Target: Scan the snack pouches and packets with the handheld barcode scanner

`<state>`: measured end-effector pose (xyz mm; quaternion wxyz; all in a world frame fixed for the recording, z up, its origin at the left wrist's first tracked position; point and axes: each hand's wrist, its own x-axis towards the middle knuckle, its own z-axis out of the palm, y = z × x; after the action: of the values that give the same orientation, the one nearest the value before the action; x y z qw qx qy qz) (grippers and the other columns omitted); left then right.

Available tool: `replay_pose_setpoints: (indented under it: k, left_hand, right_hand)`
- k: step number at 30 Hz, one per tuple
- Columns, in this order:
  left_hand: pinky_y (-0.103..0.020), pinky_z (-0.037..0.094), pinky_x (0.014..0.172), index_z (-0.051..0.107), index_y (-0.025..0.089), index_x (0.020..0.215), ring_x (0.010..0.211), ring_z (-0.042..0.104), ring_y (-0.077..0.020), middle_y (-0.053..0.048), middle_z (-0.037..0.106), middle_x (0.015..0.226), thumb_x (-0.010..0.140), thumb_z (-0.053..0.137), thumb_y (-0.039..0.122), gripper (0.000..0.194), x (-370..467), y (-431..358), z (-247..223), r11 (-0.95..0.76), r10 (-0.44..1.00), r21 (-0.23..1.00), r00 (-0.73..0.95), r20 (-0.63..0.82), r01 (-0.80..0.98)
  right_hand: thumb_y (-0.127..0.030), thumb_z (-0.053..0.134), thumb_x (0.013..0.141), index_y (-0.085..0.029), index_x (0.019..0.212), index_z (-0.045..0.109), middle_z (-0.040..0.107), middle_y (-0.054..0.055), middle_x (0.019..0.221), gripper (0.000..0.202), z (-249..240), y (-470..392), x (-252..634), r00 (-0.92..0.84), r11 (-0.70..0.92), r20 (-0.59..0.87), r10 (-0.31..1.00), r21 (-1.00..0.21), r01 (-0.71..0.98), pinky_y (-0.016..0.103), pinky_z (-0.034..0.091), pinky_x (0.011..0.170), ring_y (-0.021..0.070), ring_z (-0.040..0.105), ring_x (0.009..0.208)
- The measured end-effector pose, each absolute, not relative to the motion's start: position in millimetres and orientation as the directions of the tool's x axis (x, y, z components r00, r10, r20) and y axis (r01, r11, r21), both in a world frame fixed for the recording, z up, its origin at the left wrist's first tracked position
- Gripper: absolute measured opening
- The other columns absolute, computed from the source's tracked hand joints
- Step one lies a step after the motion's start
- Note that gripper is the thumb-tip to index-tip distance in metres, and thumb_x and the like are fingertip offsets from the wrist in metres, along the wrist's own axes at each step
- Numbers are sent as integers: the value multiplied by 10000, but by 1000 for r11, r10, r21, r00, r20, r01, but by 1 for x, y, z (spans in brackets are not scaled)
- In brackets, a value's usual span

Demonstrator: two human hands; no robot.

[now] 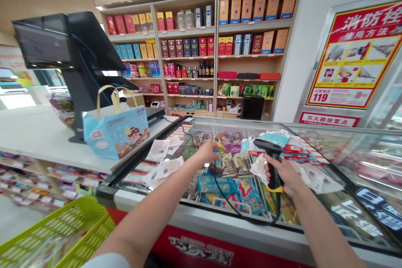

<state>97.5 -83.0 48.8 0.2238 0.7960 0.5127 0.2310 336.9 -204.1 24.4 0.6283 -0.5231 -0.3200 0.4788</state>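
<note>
Head view: my right grip (288, 176) is clamped on scanner (269, 147) above the freezer (220, 223); left grip (206, 153) nearer its left edge, can't tell apart or together.

From my end, the best lane is over the freezer (238, 232) glass, between the left hand (209, 153) and the scanner (272, 155) in the right hand (287, 178). Catch: the cable (228, 202) loops down toward the front edge and cuts across that gap. I'd call the left edge tight: clear packets (169, 167) inside it, blue bag (117, 132) just beside it. Green basket (58, 222) crowds the front left corner below. There's headroom toward the back edge.
</note>
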Motion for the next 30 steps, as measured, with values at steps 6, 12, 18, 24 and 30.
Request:
replay_pose_setpoints:
  k: [6, 12, 18, 24, 30]
  left_hand:
    - [-321, 478, 786, 671, 210, 954, 925, 659, -282, -89, 713, 964, 468, 779, 176, 499, -38, -61, 55, -223, 965, 202, 245, -91, 954]
    - [-284, 449, 651, 664, 215, 760, 650, 617, -207, -17, 668, 691, 458, 756, 283, 322, -59, -53, 40, -212, 960, 290, 254, -117, 933]
    - [-236, 358, 491, 559, 184, 484, 457, 452, -128, 38, 498, 448, 421, 753, 208, 205, -68, -36, 39, -216, 920, 595, 365, -141, 774]
    - [-260, 424, 499, 614, 166, 759, 503, 528, -155, 3, 562, 576, 653, 623, 268, 148, -42, 9, 40, -56, 996, 975, 83, 38, 217]
    - [-292, 494, 694, 608, 154, 842, 781, 617, -199, -55, 644, 777, 751, 490, 238, 171, 3, 55, 14, -242, 833, 938, -443, 332, 249]
  right_hand:
    - [-365, 757, 705, -189, 715, 471, 545, -51, 485, 336, 34, -173, 285, 169, -84, -128, 977, -966, -244, 209, 448, 344, 83, 486, 360]
    - [-363, 752, 709, -193, 714, 462, 540, -54, 474, 336, 38, -142, 237, 46, -119, -131, 990, -973, -199, 217, 445, 342, 90, 488, 356]
    - [-341, 695, 757, -190, 705, 470, 536, -53, 457, 276, 45, -121, 218, 13, -165, -169, 985, -972, -165, 208, 420, 335, 86, 475, 332]
    - [-316, 681, 753, -196, 688, 449, 523, -59, 449, 269, 53, -105, 198, -5, -165, -168, 986, -964, -206, 210, 419, 335, 84, 461, 329]
    - [-358, 693, 723, -195, 714, 458, 525, -64, 462, 286, 35, -103, 187, -14, -144, -144, 990, -974, -173, 210, 425, 340, 81, 459, 338]
